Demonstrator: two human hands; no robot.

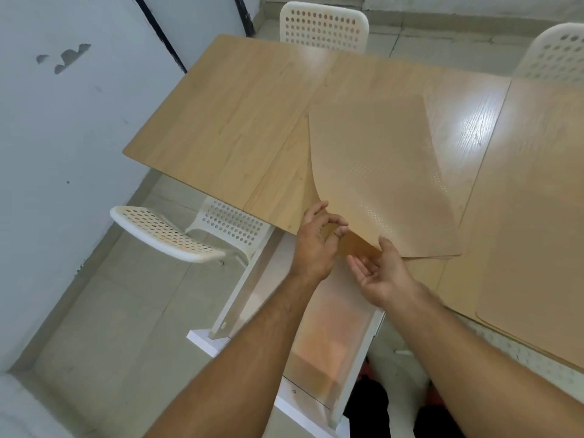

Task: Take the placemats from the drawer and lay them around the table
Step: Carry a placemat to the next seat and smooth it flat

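A stack of tan placemats (379, 172) lies on the light wooden table (227, 121), its top mat curled up along the left edge. My left hand (316, 241) pinches the near corner of the stack with thumb and fingers. Beside it, my right hand (382, 273) is palm up with fingers spread, touching the underside of the same corner. Another tan placemat (531, 248) lies flat on the table at the right. Below my arms, the white drawer (331, 336) is pulled out from under the table.
A white perforated chair (164, 232) stands at the table's left near side, another chair (325, 26) at the far end, and a third chair (559, 55) at the far right. A pale wall closes in on the left. Grey tiled floor lies beneath.
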